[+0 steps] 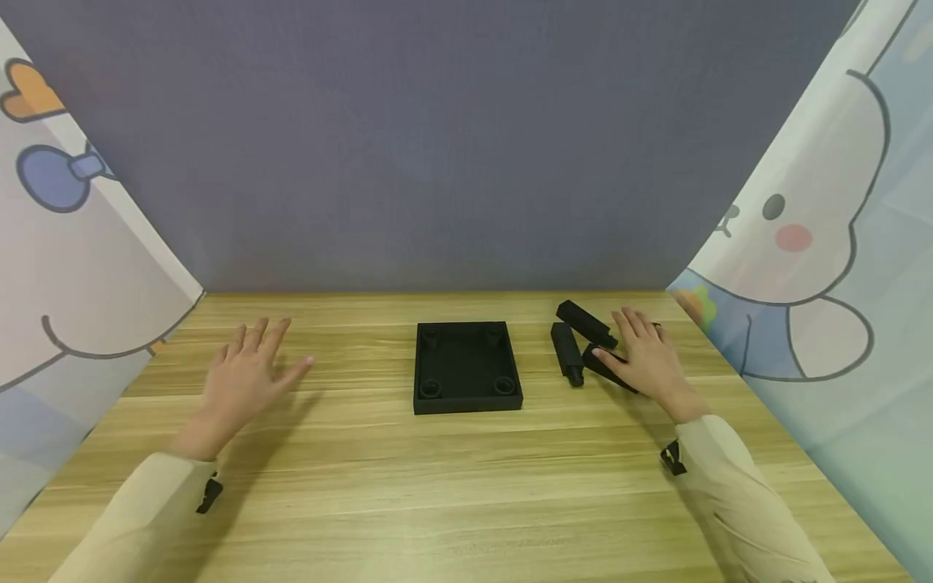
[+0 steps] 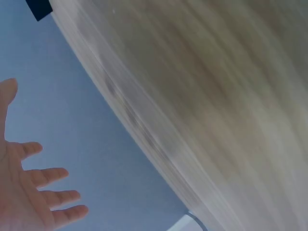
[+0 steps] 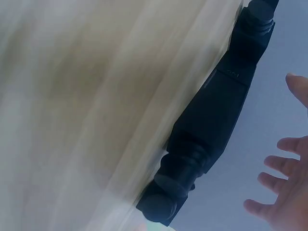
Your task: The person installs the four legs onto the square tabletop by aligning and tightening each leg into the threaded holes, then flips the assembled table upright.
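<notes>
A black square tabletop-like piece (image 1: 468,360) with raised sides and a round socket in each corner lies in the middle of the table. To its right are several black square-bodied legs, each with a narrower round end: one leg (image 1: 582,321) slants at the back, another leg (image 1: 565,350) lies nearest the square piece. My right hand (image 1: 649,356), fingers spread and holding nothing, is over a third leg (image 1: 601,363) and partly hides it. In the right wrist view a leg (image 3: 211,115) shows large beside the fingers. My left hand (image 1: 244,385) is spread above the table at the left, gripping nothing.
The wooden table (image 1: 437,486) ends at a grey-blue panel (image 1: 452,146) at the back. Cartoon-printed sheets stand on the left (image 1: 87,243) and right (image 1: 816,259). Dark straps show at both sleeve cuffs.
</notes>
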### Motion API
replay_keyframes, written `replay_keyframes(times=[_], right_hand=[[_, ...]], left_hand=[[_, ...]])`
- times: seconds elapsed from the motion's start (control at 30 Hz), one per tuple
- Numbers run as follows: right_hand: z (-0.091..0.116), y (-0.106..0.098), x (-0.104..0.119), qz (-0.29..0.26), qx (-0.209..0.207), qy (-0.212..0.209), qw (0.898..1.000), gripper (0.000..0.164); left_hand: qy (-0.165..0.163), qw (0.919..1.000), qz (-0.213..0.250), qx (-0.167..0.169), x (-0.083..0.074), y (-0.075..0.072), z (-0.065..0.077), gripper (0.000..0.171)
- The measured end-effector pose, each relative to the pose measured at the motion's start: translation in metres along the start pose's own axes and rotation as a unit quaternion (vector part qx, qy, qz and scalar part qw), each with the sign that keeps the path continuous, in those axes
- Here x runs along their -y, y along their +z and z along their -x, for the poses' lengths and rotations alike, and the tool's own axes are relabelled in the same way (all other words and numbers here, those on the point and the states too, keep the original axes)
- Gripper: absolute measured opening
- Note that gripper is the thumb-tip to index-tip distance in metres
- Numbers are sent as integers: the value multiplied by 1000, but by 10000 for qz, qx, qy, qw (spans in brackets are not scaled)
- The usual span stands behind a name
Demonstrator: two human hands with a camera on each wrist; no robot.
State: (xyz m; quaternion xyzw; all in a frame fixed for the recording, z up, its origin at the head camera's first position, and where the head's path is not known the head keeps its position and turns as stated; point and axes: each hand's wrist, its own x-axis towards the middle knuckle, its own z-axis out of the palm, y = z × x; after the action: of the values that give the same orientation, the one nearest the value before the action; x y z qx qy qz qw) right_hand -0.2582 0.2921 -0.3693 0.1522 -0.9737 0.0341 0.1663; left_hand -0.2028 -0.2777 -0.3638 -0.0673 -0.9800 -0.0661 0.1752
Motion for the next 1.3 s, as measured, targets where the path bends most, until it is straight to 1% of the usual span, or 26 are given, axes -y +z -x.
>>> replay_keyframes(times=[0.17,0.5,0.63,0.8,1.0,1.13,1.3], right_hand=[[-2,1,6,-269,-150,-147,9994,73],[-10,7,14,-617,-341,-255,9972,63],[-14,7,17,-772,-194,-191,9966,62],[-18,7,20,-950,48,-90,9954,63],[-24,9,24,-1031,86,-120,9946,63],[-28,11,26,-1019,110,-154,9946,62],[-34,12,27,-1082,306,-76,9936,62]], left_hand=[[213,9996,32,-154,-9,5,-1,74],[613,9979,34,-205,-27,13,-3,70],[717,9973,109,-113,-35,15,-5,70],[840,9963,135,108,-46,17,-6,69],[1097,9937,127,207,-59,23,-8,68],[1269,9916,173,160,-69,26,-9,67],[1506,9884,201,31,-79,30,-11,65]])
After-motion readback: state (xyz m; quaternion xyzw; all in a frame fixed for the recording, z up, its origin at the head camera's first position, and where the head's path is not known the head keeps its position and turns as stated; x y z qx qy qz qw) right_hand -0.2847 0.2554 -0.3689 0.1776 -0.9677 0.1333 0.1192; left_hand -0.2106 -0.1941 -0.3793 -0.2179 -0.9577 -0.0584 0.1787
